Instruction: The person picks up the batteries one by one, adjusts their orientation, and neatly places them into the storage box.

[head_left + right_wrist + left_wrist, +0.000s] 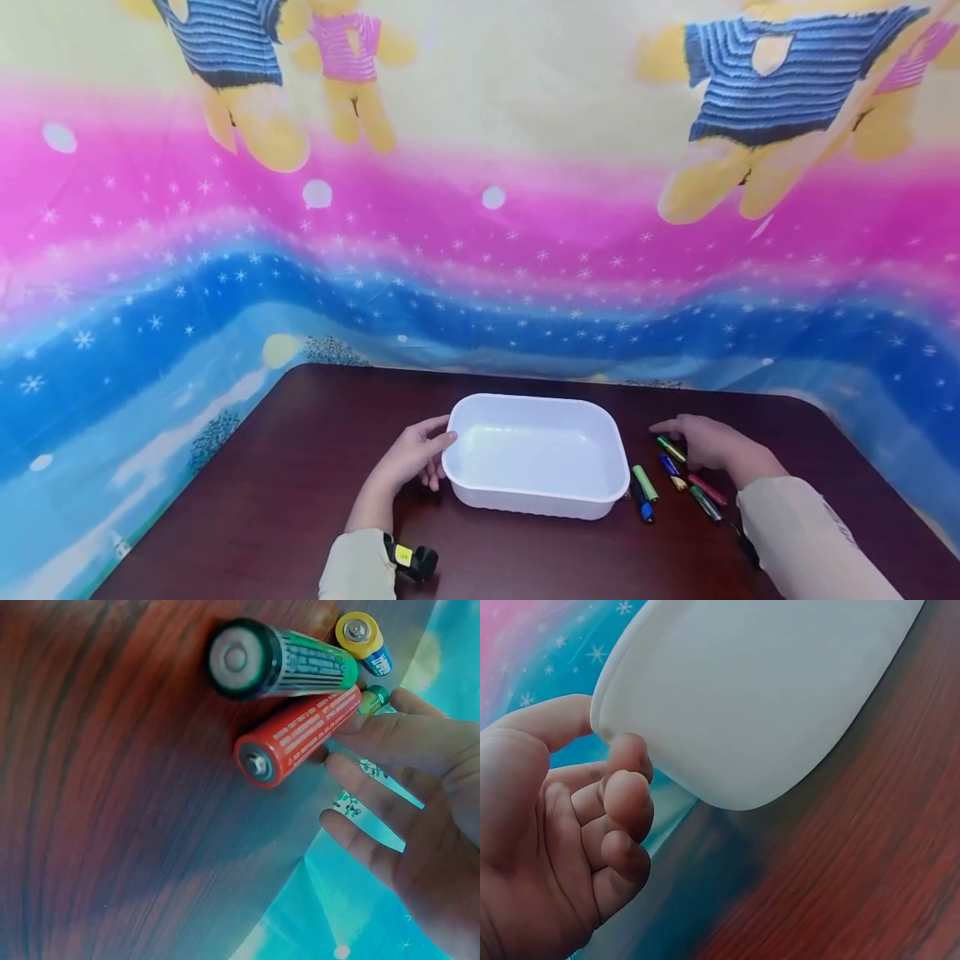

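Observation:
A white plastic basin (525,502) stands on the table with nothing inside. My left hand (415,454) grips its left rim, thumb over the edge and the other fingers curled at the outer wall, as the left wrist view shows too. Right of the basin, my right hand (712,442) reaches over loose batteries, its fingers spread around a green battery (671,450). Close below the hand lie a blue and gold battery (673,472), a red battery (298,737) and a dark green battery (285,660). Whether the fingertips touch the green battery is unclear.
Against the basin's right side lie a light green battery (645,483) and a blue and black battery (642,503). The dark brown table (247,517) meets a printed cloth backdrop (480,250) at its back and sides.

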Demonstrator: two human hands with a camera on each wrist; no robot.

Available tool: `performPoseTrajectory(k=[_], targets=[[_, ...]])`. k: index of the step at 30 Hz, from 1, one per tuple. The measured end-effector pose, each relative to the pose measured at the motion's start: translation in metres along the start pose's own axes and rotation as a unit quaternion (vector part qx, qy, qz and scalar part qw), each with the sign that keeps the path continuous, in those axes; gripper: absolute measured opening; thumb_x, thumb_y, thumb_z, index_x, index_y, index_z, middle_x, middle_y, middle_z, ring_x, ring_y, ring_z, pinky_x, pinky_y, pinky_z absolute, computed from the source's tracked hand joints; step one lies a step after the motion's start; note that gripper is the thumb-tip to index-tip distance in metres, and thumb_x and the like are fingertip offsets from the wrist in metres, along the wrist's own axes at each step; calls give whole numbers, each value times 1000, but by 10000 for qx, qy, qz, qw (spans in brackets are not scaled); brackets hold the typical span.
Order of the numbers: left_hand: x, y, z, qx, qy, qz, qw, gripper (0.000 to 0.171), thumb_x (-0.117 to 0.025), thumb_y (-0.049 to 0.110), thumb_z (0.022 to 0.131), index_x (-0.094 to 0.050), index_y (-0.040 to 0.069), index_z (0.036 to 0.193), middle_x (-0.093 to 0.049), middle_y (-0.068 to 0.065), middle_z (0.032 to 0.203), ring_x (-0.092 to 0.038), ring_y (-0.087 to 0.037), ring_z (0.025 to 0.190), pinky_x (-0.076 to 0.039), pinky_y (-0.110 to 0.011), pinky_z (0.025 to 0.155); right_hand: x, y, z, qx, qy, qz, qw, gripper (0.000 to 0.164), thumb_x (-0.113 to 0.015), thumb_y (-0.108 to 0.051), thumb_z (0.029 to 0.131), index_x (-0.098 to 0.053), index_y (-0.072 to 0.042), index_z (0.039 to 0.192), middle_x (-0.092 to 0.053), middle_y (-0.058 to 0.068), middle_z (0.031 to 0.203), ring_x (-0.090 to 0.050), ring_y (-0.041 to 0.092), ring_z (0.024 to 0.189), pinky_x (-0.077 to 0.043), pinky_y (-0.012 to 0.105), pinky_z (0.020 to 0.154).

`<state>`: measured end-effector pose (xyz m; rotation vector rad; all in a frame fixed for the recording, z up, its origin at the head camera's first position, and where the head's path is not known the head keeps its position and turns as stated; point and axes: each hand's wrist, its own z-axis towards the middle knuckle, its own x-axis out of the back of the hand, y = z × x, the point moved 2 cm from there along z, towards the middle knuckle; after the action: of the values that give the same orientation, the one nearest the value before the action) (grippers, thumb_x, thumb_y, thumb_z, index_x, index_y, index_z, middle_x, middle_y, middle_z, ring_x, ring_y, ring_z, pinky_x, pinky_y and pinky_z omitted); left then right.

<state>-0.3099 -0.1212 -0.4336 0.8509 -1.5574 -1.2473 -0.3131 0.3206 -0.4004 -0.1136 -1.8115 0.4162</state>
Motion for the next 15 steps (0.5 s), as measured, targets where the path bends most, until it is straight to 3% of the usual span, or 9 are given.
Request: performPoseTrajectory(k=[7,15], targets=[[-2,3,-7,279,36,-82,9996,60,-55,34,92,-36,6,141,-57,-11,54,-52,-16,37,-46,-28,40,1,-1,5,50,-70,-161,9998,67,-63,21,65,-58,-8,125,-54,22,110,-49,24,77,-46,29,46],[-9,15,-8,288,342,360,9983,56,-56,22,91,-36,1,139,-57,-14,54,-49,-14,36,-45,-30,39,2,-4,5,295,14,-465,9985,56,-62,21,65,-63,-1,116,-54,24,110,-52,26,83,-47,28,51]])
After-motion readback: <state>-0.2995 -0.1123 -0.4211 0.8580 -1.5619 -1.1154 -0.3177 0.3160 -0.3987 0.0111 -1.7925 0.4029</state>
